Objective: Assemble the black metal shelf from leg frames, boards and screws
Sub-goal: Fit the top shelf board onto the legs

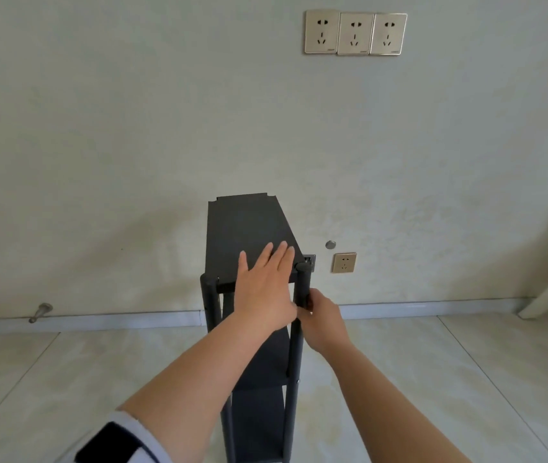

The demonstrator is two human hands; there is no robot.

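Note:
The black metal shelf stands upright on the floor in front of me. Its top board (246, 225) reaches away toward the wall. My left hand (266, 282) lies flat on the near end of that board, fingers straight. My right hand (321, 317) curls around the near right leg (302, 282) just below the top board; what its fingertips hold is hidden. The near left leg (208, 295) stands free. Lower boards (262, 359) show beneath my arms.
A pale wall stands behind the shelf with a row of three sockets (354, 33) high up and one socket (343, 262) low beside the shelf. A metal door stop (40, 311) sits at the skirting on the left. The floor (65, 379) is light tile.

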